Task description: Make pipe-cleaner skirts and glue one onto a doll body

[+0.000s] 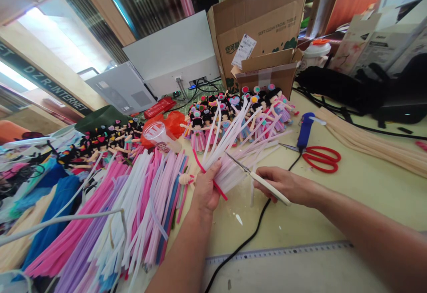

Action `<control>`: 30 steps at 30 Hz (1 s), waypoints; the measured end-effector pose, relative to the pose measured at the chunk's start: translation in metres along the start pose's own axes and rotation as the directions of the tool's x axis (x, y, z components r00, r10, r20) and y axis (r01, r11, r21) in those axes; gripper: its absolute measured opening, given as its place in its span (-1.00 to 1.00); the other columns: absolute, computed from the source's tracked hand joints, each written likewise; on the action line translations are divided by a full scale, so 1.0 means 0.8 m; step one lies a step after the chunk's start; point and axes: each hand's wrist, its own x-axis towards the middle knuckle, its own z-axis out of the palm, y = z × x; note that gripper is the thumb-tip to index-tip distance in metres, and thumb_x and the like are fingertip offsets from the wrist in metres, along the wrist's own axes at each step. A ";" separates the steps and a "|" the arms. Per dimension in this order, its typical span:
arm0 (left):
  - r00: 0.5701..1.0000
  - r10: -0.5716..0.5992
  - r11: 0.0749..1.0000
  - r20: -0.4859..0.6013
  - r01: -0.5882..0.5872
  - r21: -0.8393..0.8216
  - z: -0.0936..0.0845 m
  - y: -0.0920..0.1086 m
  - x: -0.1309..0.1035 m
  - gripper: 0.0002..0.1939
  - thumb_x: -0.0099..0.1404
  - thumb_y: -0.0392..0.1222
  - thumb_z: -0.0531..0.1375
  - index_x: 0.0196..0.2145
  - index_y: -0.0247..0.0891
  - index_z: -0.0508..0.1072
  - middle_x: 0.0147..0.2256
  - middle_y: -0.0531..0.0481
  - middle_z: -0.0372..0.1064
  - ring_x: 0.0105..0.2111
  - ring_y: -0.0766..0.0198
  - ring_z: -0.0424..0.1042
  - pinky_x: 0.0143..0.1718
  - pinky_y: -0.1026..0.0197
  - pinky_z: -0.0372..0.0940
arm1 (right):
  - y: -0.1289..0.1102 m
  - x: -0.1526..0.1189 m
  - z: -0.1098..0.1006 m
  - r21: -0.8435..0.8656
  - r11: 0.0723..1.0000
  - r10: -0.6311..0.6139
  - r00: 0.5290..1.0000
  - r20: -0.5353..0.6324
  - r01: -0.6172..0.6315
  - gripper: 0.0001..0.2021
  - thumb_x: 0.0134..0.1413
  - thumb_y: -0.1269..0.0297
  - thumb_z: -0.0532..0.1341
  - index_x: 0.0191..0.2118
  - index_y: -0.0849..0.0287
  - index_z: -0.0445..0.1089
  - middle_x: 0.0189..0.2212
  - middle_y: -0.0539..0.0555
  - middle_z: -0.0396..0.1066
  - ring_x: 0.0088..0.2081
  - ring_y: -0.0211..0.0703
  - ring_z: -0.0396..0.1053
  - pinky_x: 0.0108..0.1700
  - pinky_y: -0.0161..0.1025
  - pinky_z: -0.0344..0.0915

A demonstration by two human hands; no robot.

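So, going left to right: the near side of the table is heaped with fuzzy strips (133,208) in pink, purple, white and blue, with a crowd of little black-haired dolls (100,144) behind them and a clear plastic cup (159,136) next to those. Just beside the left hand (206,191) there's a small pale doll piece (184,179).

That left hand has a closed, narrow grip on a fan of white strips (227,139), tips pointing up and away, above the table. A red strip (220,190) crosses at the fingers. The right hand (285,185) is wrapped round the white handles of some scissors (246,169), blades aimed at the bundle — can't tell how far apart they are, or whether they touch the strips.

Looks to me like a trimming step, with the bundle held steady and the scissors lined up. A cut from here would call for a firm left-hand pinch, strips kept together, and the blades well off those fingertips — they're pretty near.

Further right lie a blue glue gun (305,130), red-handled scissors (322,158) and a bunch of tan strips (376,137), none of them in either hand.
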 end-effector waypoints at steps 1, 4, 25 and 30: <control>1.000 0.000 1.000 0.002 0.000 0.000 0.000 0.000 0.000 -0.68 -0.06 -0.30 0.36 -0.27 -0.30 0.52 -0.30 -0.06 0.56 -0.23 0.11 0.52 -0.15 0.12 0.43 | 0.000 0.000 0.000 -0.003 1.000 -0.002 1.000 0.001 0.002 -0.71 0.00 0.02 0.16 -0.49 0.15 0.21 -0.62 -0.10 0.18 -0.57 -0.31 0.16 -0.51 -0.32 0.10; 1.000 -0.001 1.000 0.004 0.001 -0.002 0.001 0.000 0.000 -0.68 -0.05 -0.30 0.36 -0.27 -0.30 0.52 -0.30 -0.05 0.56 -0.26 0.13 0.53 -0.17 0.13 0.43 | -0.002 -0.001 0.000 -0.008 1.000 -0.001 1.000 0.001 0.001 -0.71 0.01 0.03 0.15 -0.49 0.15 0.21 -0.62 -0.10 0.19 -0.57 -0.32 0.15 -0.52 -0.32 0.10; 1.000 -0.003 1.000 0.009 0.003 -0.019 -0.002 -0.002 0.003 -0.64 -0.05 -0.30 0.37 -0.23 -0.32 0.52 -0.25 -0.09 0.56 -0.15 0.05 0.51 -0.03 0.04 0.38 | -0.007 -0.001 0.011 0.034 0.997 0.076 0.997 -0.013 -0.075 -0.67 -0.05 -0.04 0.12 -0.52 0.14 0.18 -0.70 -0.11 0.23 -0.69 -0.34 0.21 -0.62 -0.35 0.12; 1.000 -0.001 1.000 -0.004 0.001 -0.021 -0.004 -0.002 0.006 -0.64 -0.07 -0.31 0.38 -0.24 -0.31 0.52 -0.27 -0.06 0.56 -0.18 0.09 0.52 -0.05 0.08 0.40 | -0.003 0.002 0.008 0.064 0.994 0.086 0.996 -0.001 -0.085 -0.66 -0.06 -0.06 0.14 -0.49 0.15 0.22 -0.72 -0.11 0.23 -0.70 -0.34 0.20 -0.63 -0.36 0.09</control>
